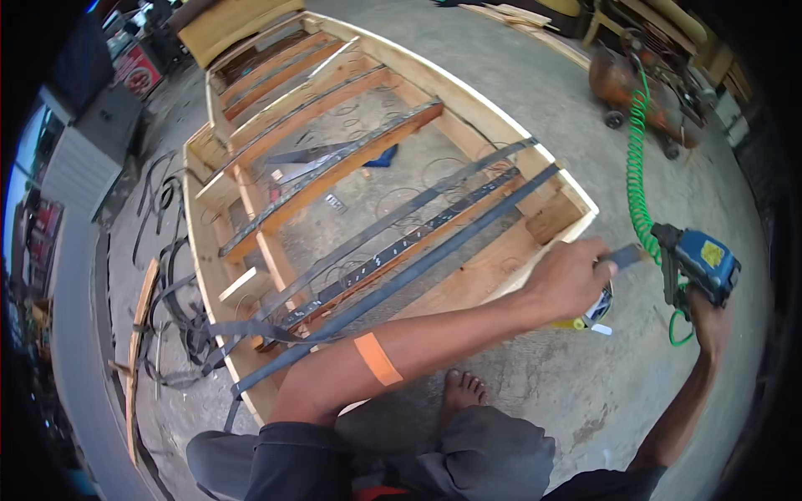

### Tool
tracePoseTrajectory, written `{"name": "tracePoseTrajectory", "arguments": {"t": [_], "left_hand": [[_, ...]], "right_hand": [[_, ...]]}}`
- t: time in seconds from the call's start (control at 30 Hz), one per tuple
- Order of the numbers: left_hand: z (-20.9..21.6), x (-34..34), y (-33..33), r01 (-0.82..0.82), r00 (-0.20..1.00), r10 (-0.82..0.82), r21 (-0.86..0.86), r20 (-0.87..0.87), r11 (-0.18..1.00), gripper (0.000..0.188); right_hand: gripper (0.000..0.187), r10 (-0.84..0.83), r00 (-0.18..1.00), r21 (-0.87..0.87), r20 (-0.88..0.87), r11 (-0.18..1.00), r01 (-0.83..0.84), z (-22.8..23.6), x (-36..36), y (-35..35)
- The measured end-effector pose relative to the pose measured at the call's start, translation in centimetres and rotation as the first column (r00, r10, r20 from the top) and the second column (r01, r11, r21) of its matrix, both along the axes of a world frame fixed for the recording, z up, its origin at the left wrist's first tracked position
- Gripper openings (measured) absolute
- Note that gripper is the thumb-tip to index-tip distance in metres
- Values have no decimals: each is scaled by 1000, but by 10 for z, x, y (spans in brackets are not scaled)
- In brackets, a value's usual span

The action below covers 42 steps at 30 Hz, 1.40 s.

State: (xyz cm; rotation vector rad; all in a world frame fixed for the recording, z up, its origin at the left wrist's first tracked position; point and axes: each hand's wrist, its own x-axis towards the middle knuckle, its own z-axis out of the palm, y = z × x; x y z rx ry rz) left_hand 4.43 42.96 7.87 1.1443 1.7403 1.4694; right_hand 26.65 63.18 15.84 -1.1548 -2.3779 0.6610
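Head view: the left hand (572,280) and right hand (708,324) are well apart, each closed on something. The left pinches a dark webbing strap (623,258) near its end, probably to control the loose tip, just beyond the near corner of a wooden furniture frame (493,288). The strap's short visible tail points right, toward the other hand, its long axis running sideways with a slight rise; whether it continues beneath the left forearm is hidden.

The right hand wraps the handle of a blue pneumatic fastener gun (710,260), presumably so the trigger sits under the fingers. The tool's head slants up and leftward, its front appearing to face the left hand, though the nose tip is hard to make out. A green coiled hose (636,163) hangs beyond the right hand, leading toward an air compressor (639,92), likely coiled for slack. Ahead and left of the left hand, a taut-looking grey strap (434,242) spans the frame.
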Motion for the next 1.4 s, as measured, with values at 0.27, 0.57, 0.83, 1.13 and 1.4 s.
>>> {"name": "tracePoseTrajectory", "arguments": {"t": [0.27, 0.57, 0.83, 1.13, 1.4], "left_hand": [[-76, -33, 99, -386, 922, 374, -293, -99, 875, 36], [-97, -42, 120, -480, 877, 461, -255, -134, 839, 35], [-106, -47, 128, -500, 866, 483, -233, -128, 834, 38], [-102, -44, 124, -482, 875, 478, -236, -78, 844, 38], [-108, -45, 125, -478, 874, 483, -260, -49, 839, 38]], "right_hand": [[17, 280, 942, 89, 185, 950, -300, 3, -53, 61], [26, 436, 837, 15, 330, 884, -467, -44, -141, 117], [29, 504, 767, -38, 396, 844, -535, -56, -190, 132], [33, 643, 691, -287, 331, 766, -575, -74, -210, 164], [37, 584, 652, -193, 484, 798, -571, -58, -222, 147]]}}
